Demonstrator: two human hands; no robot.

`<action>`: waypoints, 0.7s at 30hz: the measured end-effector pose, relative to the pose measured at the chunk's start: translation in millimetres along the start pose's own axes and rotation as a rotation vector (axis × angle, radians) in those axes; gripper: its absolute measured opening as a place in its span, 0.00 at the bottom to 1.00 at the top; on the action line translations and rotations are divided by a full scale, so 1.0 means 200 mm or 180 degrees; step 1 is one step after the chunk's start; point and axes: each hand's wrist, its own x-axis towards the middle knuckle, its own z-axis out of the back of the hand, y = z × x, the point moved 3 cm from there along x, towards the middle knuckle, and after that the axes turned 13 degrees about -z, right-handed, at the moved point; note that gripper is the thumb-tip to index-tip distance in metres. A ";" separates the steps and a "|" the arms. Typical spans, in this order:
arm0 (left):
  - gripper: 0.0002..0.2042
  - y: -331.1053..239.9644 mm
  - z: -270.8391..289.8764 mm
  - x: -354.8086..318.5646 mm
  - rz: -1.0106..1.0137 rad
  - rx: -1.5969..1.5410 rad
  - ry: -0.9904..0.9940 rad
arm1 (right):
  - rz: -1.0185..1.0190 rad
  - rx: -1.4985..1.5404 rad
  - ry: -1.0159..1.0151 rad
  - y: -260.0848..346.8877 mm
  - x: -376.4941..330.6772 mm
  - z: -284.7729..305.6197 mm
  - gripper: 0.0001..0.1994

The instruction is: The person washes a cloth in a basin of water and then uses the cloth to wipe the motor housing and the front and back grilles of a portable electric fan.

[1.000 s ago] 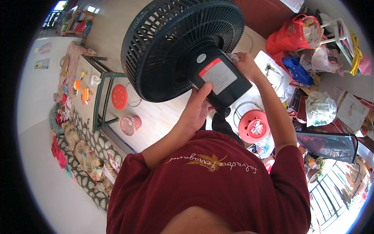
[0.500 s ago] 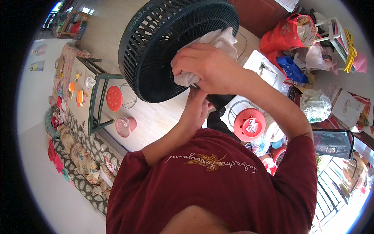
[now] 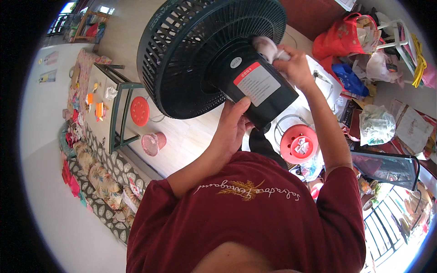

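A black fan [image 3: 205, 54] is held up in the middle of the view, its grille to the far left and its motor housing [image 3: 255, 86] toward the near right. The housing is gripped from below by the left hand [image 3: 232, 129], fingers clasped on its underside. A white cloth [image 3: 269, 48] is clenched in the right hand [image 3: 296, 68] and pressed against the far side of the housing. A red stool [image 3: 298, 143] stands on the floor below, to the right.

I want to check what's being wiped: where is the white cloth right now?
In the head view, the white cloth is bunched in the right hand, pressed on top of the fan's black motor housing, just behind the dark grille.
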 end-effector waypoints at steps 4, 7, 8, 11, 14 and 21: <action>0.31 -0.04 -0.07 -0.02 0.0192 -0.0221 -0.0181 | -0.0261 -0.0507 -0.0040 -0.10 0.00 -0.05 0.15; 0.32 -0.06 -0.09 -0.01 0.0150 -0.0308 -0.0257 | -0.0364 -0.0860 0.0255 0.07 0.00 -0.02 0.14; 0.32 -0.04 -0.08 0.01 0.0058 -0.0299 -0.0266 | -0.0227 -0.0959 0.0330 0.11 0.02 -0.01 0.14; 0.31 -0.02 -0.08 0.03 -0.0064 -0.0275 -0.0354 | -0.0066 -0.1004 0.0277 0.25 0.05 0.00 0.15; 0.29 0.00 -0.07 0.03 -0.0159 -0.0383 -0.0470 | 0.0138 -0.1144 -0.0063 0.35 0.04 -0.03 0.17; 0.27 0.03 -0.06 0.05 -0.0112 -0.0478 -0.0633 | 0.2786 -0.0760 0.0398 0.69 -0.24 -0.27 0.19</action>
